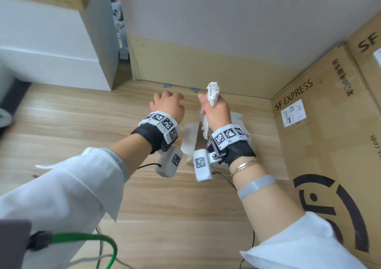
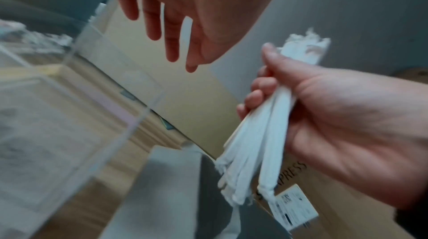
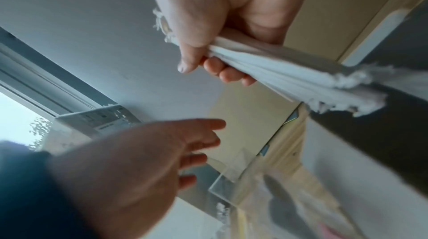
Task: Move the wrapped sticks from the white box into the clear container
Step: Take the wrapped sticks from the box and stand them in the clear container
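Observation:
My right hand [image 1: 214, 107] grips a bundle of several white paper-wrapped sticks [image 1: 213, 92], held nearly upright above the table. In the left wrist view the bundle [image 2: 254, 142] fans out below the fist, with frayed wrapper ends at both ends. My left hand [image 1: 167, 103] hovers just left of it, fingers [image 2: 172, 41] spread and holding nothing. The clear container [image 2: 99, 85] stands below and left of the hands, its corner [image 3: 225, 182] showing in the right wrist view. The white box [image 1: 238, 117] lies under and behind my right wrist, mostly hidden.
A large SF Express carton [image 1: 329, 145] walls off the right side. A cardboard panel [image 1: 195, 66] stands at the back and a white box stack [image 1: 51, 52] at the left. A green cable [image 1: 86, 237] lies near the table's front edge.

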Motion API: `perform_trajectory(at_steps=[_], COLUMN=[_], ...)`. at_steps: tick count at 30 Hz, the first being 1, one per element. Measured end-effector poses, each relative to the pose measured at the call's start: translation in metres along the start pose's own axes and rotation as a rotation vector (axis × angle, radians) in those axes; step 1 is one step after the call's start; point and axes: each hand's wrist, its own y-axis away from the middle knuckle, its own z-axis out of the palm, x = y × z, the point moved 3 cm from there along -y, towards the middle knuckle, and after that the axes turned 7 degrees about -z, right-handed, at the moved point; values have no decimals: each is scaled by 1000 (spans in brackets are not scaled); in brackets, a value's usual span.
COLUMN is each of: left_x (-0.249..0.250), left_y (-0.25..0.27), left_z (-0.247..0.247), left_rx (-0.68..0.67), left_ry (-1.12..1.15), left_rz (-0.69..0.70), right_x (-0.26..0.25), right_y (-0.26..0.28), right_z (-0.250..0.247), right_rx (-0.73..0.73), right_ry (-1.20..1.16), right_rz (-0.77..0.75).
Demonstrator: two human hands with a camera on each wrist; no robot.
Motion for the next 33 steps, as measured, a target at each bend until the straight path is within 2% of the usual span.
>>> perform_trajectory(at_steps=[3,6,9,13,17,20,24,29,33], left_x=[-28,-44,-51,-55,-56,-57,-56,-54,-45], left_y=[-7,-14,-14,-14,-14,-15,-18,-18,-15], left_z=[1,5,-1,0,3,3,4,5,5], left_rx=[-102,-245,-309,-301,-289,-289,-307,-295,-273], left_ry=[-79,-52,14,42,83,86,74,97,120], left_rz=[-117,-142,-127,-93,-72,-70,-75,-76,-97], right_x=[-15,-29,-40,-38,-19,-2,8,13,16], right_y=[-3,-3,-1,2,7,9,11,8,4], right_z=[13,24,36,57,70,72,67,56,37], right_rx=[4,-19,-62,-141,-223,-217,-277,-211,-87], right_ry=[-143,-240,-331,-321,-177,-87,78,55,80], right_rz=[-52,-111,-167,-147,5,104,34,16,34])
